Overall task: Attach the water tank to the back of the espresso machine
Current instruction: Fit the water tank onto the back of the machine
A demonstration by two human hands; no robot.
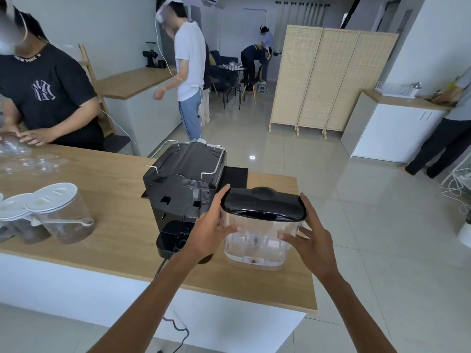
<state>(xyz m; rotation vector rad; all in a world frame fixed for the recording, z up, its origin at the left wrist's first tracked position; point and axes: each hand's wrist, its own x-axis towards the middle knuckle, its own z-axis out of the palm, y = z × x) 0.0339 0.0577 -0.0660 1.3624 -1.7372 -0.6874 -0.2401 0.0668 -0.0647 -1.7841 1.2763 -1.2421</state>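
A clear plastic water tank point(257, 240) with a black lid point(263, 205) stands on the wooden counter point(102, 189), just right of the black espresso machine point(183, 179). The machine's back faces me, with an empty black base socket point(175, 238) low down. My left hand point(212, 225) grips the tank's left side, thumb on the lid edge. On the tank's right side, my right hand point(309, 238) holds it with the thumb on the lid. A small gap separates tank and machine.
Lidded clear canisters point(58, 215) with a scoop stand at the counter's left. A person in a black shirt point(46, 98) works across the counter. The machine's power cord point(175, 324) hangs over the near edge. The counter's right edge lies close to the tank.
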